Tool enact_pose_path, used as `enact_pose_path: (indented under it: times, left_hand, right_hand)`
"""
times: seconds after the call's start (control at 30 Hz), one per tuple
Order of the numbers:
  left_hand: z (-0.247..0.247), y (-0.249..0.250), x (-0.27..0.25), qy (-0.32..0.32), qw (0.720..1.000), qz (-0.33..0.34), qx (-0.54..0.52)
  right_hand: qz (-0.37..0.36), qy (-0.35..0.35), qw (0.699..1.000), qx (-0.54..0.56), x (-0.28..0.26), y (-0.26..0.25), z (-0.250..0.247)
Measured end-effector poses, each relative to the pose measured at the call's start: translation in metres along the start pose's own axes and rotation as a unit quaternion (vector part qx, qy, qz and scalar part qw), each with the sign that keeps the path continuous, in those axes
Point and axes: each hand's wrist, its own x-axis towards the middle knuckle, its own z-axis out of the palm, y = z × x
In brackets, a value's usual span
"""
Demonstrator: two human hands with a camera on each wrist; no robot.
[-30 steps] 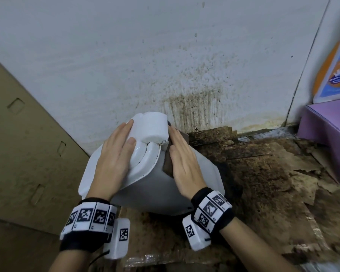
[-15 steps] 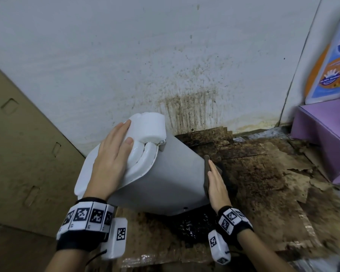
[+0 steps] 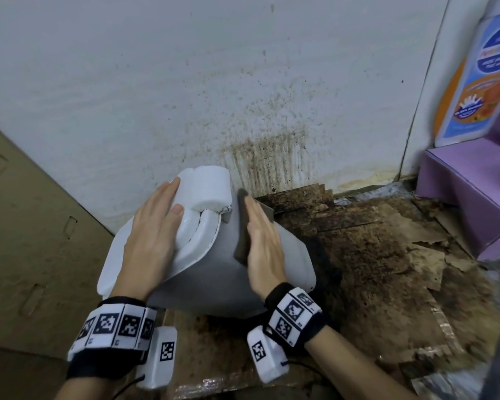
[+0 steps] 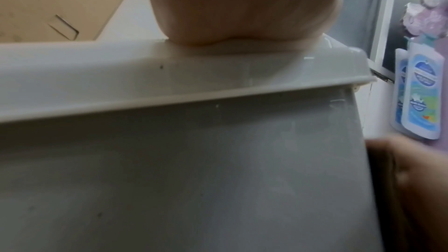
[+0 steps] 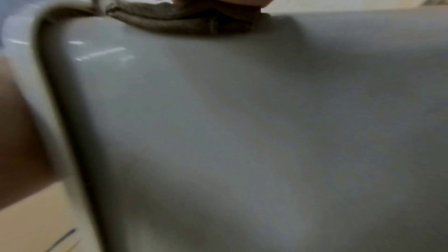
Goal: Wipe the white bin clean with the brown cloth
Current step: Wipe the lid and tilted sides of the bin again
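Note:
The white bin lies tilted on its side on the floor, its lid toward the wall. My left hand rests flat on the white lid, fingers straight, its palm on the lid's rim. My right hand presses the folded brown cloth flat against the bin's grey side just below the lid. The right wrist view shows the cloth squeezed between my palm and the bin wall. Much of the cloth is hidden under my hand.
Dirty, dark-stained cardboard covers the floor to the right of the bin. The white wall behind is spattered brown. A tan cardboard panel leans at the left. A purple box with a bottle stands at the right.
My right hand, with the cloth, slid down the bin's side to its base, then came back up to just below the lid. The left hand has stayed on the lid.

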Motion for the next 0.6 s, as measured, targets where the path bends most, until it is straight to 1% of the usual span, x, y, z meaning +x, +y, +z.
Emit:
enact_pose_path:
  times: [0.1, 0.2, 0.27, 0.33, 0.4, 0.5, 0.6]
  left_hand:
    - [0.0, -0.007, 0.001, 0.005, 1.0, 0.006, -0.013]
    - [-0.004, -0.016, 0.003, 0.001, 1.0, 0.004, -0.024]
    - [-0.004, -0.019, 0.005, -0.004, 1.0, 0.004, -0.023]
    - [-0.004, -0.018, 0.005, -0.005, 1.0, 0.005, -0.022]
    - [-0.003, -0.018, 0.004, -0.001, 1.0, 0.004, -0.031]
    - [-0.004, -0.016, 0.003, 0.001, 0.999, -0.011, -0.034]
    - [-0.004, -0.011, 0.001, -0.002, 0.999, -0.01, -0.036]
  right_hand:
    - [-0.054, -0.033, 0.998, -0.01, 0.004, -0.017, 0.01]
    - [-0.093, -0.029, 0.995, -0.036, 0.004, -0.009, 0.008]
    - [-0.093, -0.022, 0.995, -0.033, 0.005, 0.003, 0.003]
    - [-0.07, -0.018, 0.997, -0.024, 0.006, 0.018, -0.005]
    - [-0.037, -0.015, 0.998, -0.04, 0.003, 0.041, -0.015]
    - [0.05, -0.021, 0.997, -0.056, -0.005, 0.076, -0.035]
    - [0.126, -0.029, 0.99, -0.058, -0.012, 0.098, -0.049]
